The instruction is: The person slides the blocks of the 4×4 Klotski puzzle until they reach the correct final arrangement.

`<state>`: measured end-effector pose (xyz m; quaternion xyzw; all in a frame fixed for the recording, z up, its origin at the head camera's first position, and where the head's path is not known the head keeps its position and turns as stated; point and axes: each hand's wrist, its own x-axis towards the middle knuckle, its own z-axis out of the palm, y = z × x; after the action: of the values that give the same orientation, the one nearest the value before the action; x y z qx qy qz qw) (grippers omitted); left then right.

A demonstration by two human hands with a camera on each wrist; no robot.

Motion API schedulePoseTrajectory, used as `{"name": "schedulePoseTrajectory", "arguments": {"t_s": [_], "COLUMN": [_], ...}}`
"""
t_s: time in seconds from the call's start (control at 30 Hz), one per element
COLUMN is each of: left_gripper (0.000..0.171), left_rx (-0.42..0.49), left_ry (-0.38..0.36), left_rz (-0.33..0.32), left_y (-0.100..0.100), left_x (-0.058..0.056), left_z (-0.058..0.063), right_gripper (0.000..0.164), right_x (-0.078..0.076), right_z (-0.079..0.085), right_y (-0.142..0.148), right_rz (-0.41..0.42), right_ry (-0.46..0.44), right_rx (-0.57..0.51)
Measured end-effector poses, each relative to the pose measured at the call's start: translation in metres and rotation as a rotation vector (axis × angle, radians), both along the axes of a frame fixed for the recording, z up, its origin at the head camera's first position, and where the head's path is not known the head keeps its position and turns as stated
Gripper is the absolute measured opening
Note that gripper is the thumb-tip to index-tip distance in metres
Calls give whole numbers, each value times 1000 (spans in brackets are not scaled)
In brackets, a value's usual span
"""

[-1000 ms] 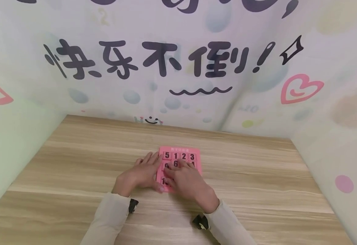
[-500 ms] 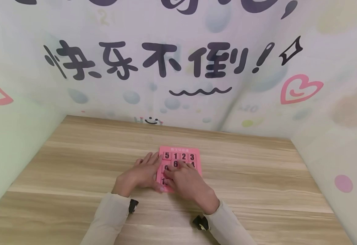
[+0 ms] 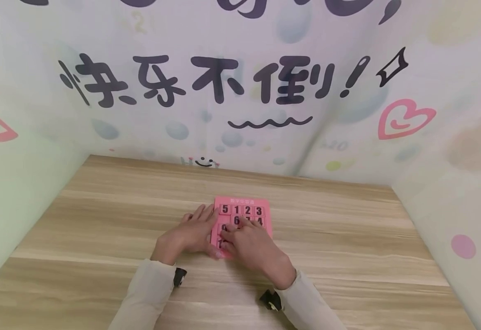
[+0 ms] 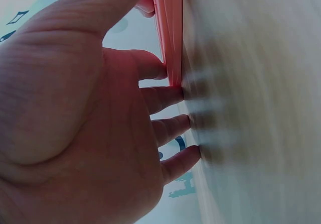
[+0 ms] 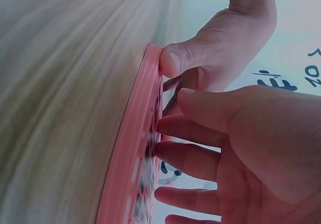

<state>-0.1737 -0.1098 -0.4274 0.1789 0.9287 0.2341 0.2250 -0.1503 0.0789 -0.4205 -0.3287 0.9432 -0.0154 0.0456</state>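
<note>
A pink sliding number puzzle (image 3: 242, 200) lies flat on the table, its top row of tiles reading 5, 1, 2, 3. My left hand (image 3: 192, 233) rests along the puzzle's left side, thumb at the near left corner. In the left wrist view, its extended fingers (image 4: 168, 131) touch the table and the puzzle's edge. Over the lower right tiles lies my right hand (image 3: 252, 243), covering several of them. Its fingertips touch the tile face in the right wrist view, near the 9 tile (image 3: 223, 227). A gap shows between the 5 tile (image 3: 225, 209) and the 9.
The wood-grain table (image 3: 347, 247) extends on all sides of the puzzle. A white printed backdrop (image 3: 240, 142) with dark lettering rises behind its far edge, and pale walls flank both sides. A black strap piece (image 3: 271, 300) hangs at the right wrist.
The 9 tile has slid slightly toward the near edge under the right fingers, widening the gap below the 5. The left hand has stayed in place.
</note>
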Motion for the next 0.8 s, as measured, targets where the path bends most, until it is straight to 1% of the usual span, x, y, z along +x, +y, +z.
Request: {"name": "schedulePoseTrajectory", "arguments": {"t_s": [0.3, 0.57, 0.8], "left_gripper": [121, 119, 120], "left_rx": [-25, -15, -16], "left_ry": [12, 0, 6], "left_rz": [-21, -4, -8], "left_y": [1, 0, 0], "left_x": [0, -1, -1], "left_z": [0, 0, 0], "right_gripper": [37, 37, 37], "right_x": [2, 4, 4], "right_z": [1, 5, 5], "right_y": [0, -2, -1], "right_rz": [-4, -13, -13], "right_ry": [-26, -57, -50], "right_rx": [7, 11, 16]}}
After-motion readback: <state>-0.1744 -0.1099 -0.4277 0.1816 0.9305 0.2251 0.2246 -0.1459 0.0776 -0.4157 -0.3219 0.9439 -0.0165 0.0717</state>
